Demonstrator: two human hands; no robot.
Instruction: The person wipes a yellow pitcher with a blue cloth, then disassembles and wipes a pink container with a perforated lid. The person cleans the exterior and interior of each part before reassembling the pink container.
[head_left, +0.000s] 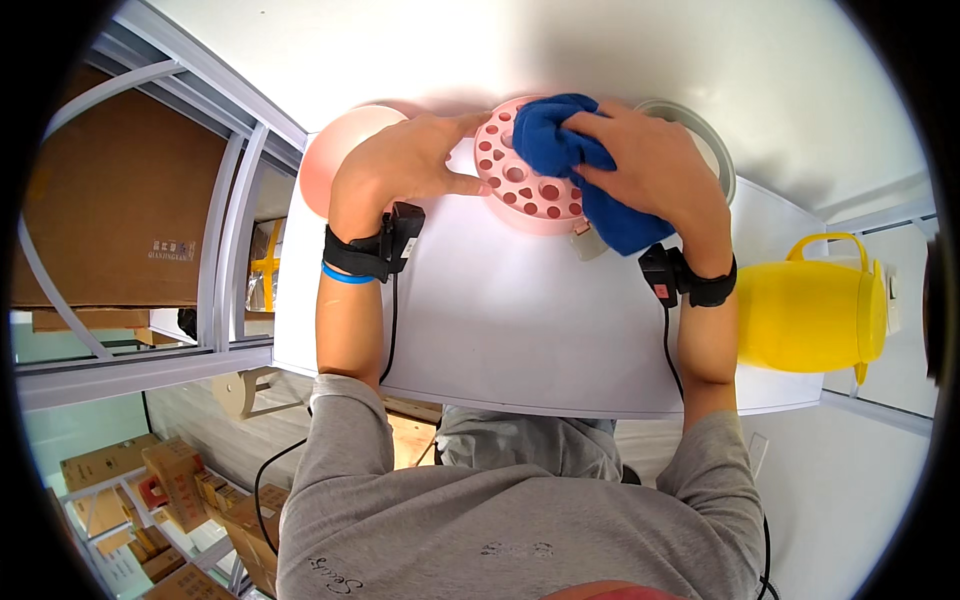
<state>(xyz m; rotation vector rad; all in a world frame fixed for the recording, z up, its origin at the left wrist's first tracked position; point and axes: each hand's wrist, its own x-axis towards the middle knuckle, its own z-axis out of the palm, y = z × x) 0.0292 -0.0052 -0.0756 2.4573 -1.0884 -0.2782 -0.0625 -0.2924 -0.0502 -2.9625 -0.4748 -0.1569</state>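
A round pink plastic piece with many holes (514, 174) stands near the back of the white table (525, 322). My left hand (420, 161) rests its thumb and fingertips against the left side of the piece. A blue cloth (551, 139) is bunched in my right hand (637, 154); part of it lies on the perforated top and the rest hangs toward the right front. A smooth round pink piece (322, 161) is partly hidden behind my left hand. Behind my right hand, the rim of a grey-green round container (720, 150) shows. A small translucent part (589, 244) sits beside the cloth.
To the right of my right forearm lies a yellow plastic jug (802, 316) with a handle. A white wall (450, 52) rises behind the table. Metal framing and a large cardboard box (120, 195) are at the left. Black cables run from both wrist straps past the table's front edge.
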